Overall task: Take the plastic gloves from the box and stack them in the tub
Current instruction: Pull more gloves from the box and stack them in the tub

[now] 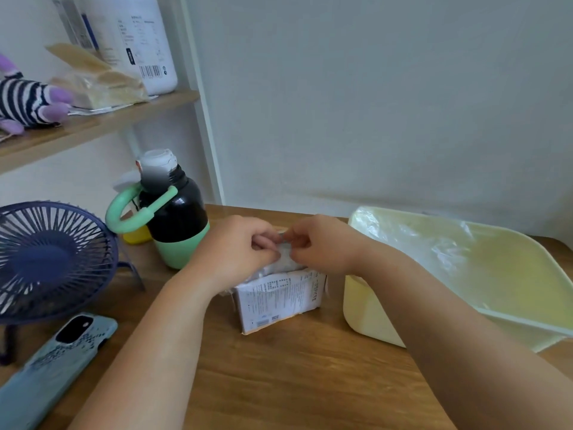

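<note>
Both hands — left hand (238,243), right hand (319,243) — meet above the box (279,301), fingers curled, pinching a glove (286,254).

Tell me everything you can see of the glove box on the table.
The glove box is a small white cardboard carton with dark print and worn brownish edges. It stands upright on the wooden table, left of the yellow tub without touching it. Its top is open, and crinkled clear plastic gloves bulge out. The left hand and right hand pinch that plastic above it.
</note>
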